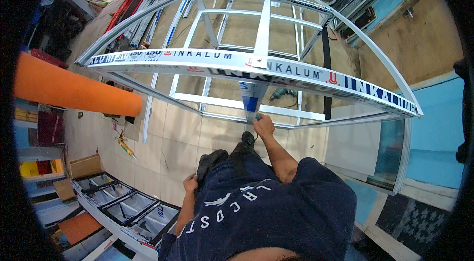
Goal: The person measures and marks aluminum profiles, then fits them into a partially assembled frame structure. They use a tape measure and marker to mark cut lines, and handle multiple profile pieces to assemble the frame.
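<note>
A large silver aluminium frame [296, 74], covered with printed film, stands in front of me at about waist height. My right hand [265, 126] is closed at the lower part of its middle upright [251, 97]. A small blue bit shows at those fingertips, but what they grip is too small to name. My left hand [190, 182] hangs low beside my dark trouser leg [211, 161], its fingers curled; whatever may be in them is hidden. Beyond the upright, a green power drill [283, 93] lies on the floor inside the frame.
An orange pillar [79, 88] rises at the left. A caulking gun [126, 145] lies on the tiled floor [168, 137] nearby. At lower left is a black-and-silver frame [126, 206]. Long profiles [148, 14] lie at the far left; a glazed panel [390, 152] stands at the right.
</note>
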`<state>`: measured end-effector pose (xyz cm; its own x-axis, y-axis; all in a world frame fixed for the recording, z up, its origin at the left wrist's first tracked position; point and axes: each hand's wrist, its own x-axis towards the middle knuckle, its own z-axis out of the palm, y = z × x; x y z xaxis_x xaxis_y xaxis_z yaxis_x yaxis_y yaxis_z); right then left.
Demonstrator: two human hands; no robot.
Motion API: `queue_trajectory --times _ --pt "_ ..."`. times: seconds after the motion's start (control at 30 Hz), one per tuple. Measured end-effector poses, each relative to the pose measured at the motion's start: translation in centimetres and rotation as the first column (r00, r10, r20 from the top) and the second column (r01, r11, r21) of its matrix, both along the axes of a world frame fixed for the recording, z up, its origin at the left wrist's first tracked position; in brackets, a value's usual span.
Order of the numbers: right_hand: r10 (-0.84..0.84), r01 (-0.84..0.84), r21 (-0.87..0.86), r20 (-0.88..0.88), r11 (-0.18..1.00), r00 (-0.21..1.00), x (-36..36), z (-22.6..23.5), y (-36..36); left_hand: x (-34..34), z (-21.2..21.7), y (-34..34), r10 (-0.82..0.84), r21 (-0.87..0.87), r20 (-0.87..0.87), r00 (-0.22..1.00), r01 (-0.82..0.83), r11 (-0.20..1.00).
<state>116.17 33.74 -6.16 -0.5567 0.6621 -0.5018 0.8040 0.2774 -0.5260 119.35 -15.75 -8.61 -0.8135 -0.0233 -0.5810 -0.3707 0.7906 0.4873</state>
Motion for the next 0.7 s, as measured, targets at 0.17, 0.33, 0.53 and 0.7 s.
queue_trajectory --times 0.17,0.33,0.53,0.7 --pt "0.011 -0.009 0.081 -0.021 0.997 1.000 0.4 -0.2 -0.7 0.0 1.6 0.7 0.140 -0.054 0.012 0.990 -0.139 0.989" --pt "-0.012 0.013 0.151 -0.004 0.988 1.000 0.7 0.1 -1.9 -0.3 3.2 0.2 0.368 0.041 0.069 0.927 -0.371 0.928" --pt "-0.020 0.023 0.352 -0.011 0.936 1.000 2.3 0.5 -4.4 -1.2 0.0 -4.8 0.501 0.166 0.135 0.855 -0.518 0.839" --pt "0.019 -0.024 0.503 0.015 0.864 1.000 4.8 0.8 -8.3 -3.0 -3.4 -13.5 0.388 0.138 -0.013 0.922 -0.382 0.914"
